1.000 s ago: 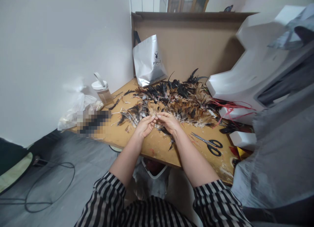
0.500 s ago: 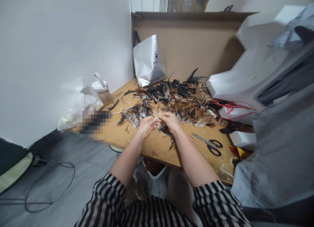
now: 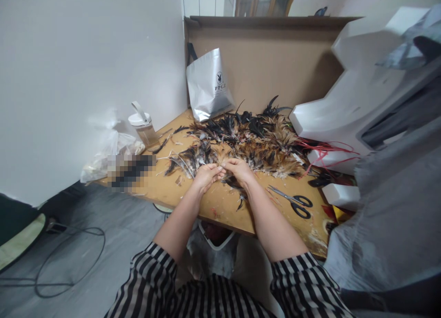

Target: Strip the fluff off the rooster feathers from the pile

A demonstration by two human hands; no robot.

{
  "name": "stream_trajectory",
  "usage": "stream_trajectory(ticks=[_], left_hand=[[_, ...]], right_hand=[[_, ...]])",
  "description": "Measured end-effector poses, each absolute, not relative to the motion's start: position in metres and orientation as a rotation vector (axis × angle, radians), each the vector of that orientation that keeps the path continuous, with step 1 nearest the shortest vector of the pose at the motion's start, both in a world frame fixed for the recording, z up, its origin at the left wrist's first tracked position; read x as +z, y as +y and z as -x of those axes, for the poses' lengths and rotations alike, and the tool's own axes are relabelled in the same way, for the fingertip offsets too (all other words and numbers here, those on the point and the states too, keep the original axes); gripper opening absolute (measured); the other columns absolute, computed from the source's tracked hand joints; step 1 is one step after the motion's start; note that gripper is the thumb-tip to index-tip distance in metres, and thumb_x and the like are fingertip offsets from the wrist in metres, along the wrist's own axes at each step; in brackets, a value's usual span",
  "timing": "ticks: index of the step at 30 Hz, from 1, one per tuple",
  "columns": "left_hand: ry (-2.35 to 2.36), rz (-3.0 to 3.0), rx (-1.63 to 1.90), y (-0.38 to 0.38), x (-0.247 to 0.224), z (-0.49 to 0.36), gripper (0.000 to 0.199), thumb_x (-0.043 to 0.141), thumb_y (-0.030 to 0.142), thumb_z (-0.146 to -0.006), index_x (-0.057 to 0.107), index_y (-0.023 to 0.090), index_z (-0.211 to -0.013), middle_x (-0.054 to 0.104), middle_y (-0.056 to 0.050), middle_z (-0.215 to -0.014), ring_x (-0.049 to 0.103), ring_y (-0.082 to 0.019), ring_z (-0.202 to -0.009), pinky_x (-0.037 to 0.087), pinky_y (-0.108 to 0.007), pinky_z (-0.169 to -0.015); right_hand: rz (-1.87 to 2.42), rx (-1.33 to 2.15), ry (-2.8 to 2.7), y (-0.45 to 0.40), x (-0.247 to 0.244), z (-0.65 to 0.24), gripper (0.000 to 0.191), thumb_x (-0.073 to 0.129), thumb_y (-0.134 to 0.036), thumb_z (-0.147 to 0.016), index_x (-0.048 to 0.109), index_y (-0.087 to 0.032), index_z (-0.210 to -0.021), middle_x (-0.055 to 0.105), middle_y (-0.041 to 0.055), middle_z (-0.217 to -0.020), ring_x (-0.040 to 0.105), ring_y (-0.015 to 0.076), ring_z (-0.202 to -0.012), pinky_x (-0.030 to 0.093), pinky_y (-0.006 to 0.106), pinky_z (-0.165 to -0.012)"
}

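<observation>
My left hand [image 3: 207, 176] and my right hand [image 3: 238, 170] meet at the fingertips over the front of the tabletop. Both are closed in a pinch. A small tuft of tan feathers [image 3: 220, 153] shows just beyond the fingertips and seems to be held between them; its base is hidden by my fingers. Behind my hands lies a broad heap of brown feathers [image 3: 268, 153], with black feathers [image 3: 220, 129] toward the back. A few dark feathers [image 3: 241, 201] lie below my right hand. Scissors [image 3: 292, 201] with black handles rest to the right of my right forearm.
On the wooden table [image 3: 186, 203] stand a silver bag [image 3: 208, 86] and a white-lidded jug [image 3: 146, 130]. A plastic bag [image 3: 113, 155] sits at the left edge. Red string [image 3: 324, 148] and white foam [image 3: 330, 116] are at right. Below the table edge is a bin [image 3: 217, 244].
My fingertips have shifted very slightly, still pinched together at the same spot. Everything else looks the same.
</observation>
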State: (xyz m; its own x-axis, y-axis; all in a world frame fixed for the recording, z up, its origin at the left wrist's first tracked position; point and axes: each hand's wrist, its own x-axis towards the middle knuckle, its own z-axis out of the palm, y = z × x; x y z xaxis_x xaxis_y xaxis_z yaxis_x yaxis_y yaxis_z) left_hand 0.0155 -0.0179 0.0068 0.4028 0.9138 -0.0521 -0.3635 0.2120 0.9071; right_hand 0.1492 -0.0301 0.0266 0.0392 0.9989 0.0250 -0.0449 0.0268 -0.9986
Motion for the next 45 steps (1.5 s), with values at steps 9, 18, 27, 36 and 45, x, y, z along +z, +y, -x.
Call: stream_trajectory(ticks=[9,18,27,36,45], left_hand=[[0.767,-1.025,0.911,-0.02,0.008,-0.015,0.014,0.066,0.019,-0.065,0.062,0.008,-0.072,0.065,-0.007,-0.067,0.056,-0.006,-0.053,0.042,-0.015,-0.049],[0.676,-0.994,0.873,-0.021,0.006,-0.014,0.024,0.06,0.027,-0.073,0.062,0.008,-0.088,0.066,-0.014,-0.09,0.063,-0.014,-0.07,0.047,-0.019,-0.057],[0.586,-0.859,0.858,-0.016,0.004,-0.013,0.036,0.049,0.041,-0.078,0.056,0.009,-0.092,0.065,-0.017,-0.09,0.064,-0.019,-0.074,0.05,-0.026,-0.062],[0.584,-0.785,0.975,-0.017,0.007,-0.016,0.018,0.052,0.013,-0.077,0.058,0.009,-0.093,0.065,-0.012,-0.086,0.063,-0.016,-0.076,0.048,-0.033,-0.08],[0.607,-0.865,0.967,-0.017,0.005,-0.017,0.013,0.053,0.019,-0.077,0.058,0.011,-0.086,0.064,-0.009,-0.083,0.063,-0.014,-0.07,0.051,-0.031,-0.071]], right_hand=[[1.218,1.097,-1.294,-0.031,0.027,-0.157,0.031,0.069,-0.042,-0.055,0.056,-0.014,-0.056,0.051,-0.0046,-0.048,0.038,0.0058,-0.044,0.027,0.02,-0.046],[1.212,1.136,-1.142,-0.028,0.025,-0.157,0.034,0.072,-0.042,-0.049,0.053,-0.014,-0.055,0.05,-0.0047,-0.046,0.039,0.0063,-0.042,0.029,0.02,-0.044],[1.203,1.164,-1.079,-0.029,0.028,-0.157,0.033,0.071,-0.04,-0.05,0.049,-0.015,-0.051,0.046,-0.0053,-0.042,0.036,0.0054,-0.039,0.026,0.02,-0.04],[1.252,1.201,-1.133,-0.027,0.026,-0.16,0.034,0.07,-0.042,-0.051,0.048,-0.015,-0.051,0.045,-0.0049,-0.04,0.035,0.0052,-0.036,0.025,0.019,-0.038],[1.392,1.159,-1.222,-0.03,0.023,-0.153,0.031,0.066,-0.038,-0.057,0.045,-0.017,-0.05,0.045,-0.005,-0.035,0.031,0.0046,-0.029,0.021,0.019,-0.032]])
